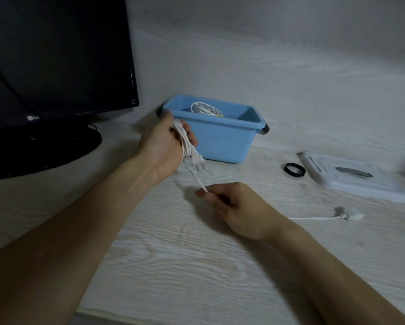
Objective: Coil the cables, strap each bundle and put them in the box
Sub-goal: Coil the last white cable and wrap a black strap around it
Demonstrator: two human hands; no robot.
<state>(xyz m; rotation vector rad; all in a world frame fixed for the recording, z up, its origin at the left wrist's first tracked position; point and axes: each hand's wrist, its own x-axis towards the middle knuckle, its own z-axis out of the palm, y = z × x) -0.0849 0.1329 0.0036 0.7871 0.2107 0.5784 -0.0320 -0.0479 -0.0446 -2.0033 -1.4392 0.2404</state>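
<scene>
White cable (185, 141) is wound in loops around the left hand (164, 146), whose fingers (192, 137) clench the coil so it cannot spring loose; the plug (198, 161) hangs just below the palm. The right hand (234, 207) pinches the free run of cable and draws it taut, probably to feed the next loop. The tail trails right to a white connector (350, 214) lying on the tabletop (173, 266). Behind the left hand, toward the back edge, the blue box (222, 139) already holds one coiled bundle (206, 109). A black strap (294, 171) waits near the right edge, beside a white lid (361, 181).
</scene>
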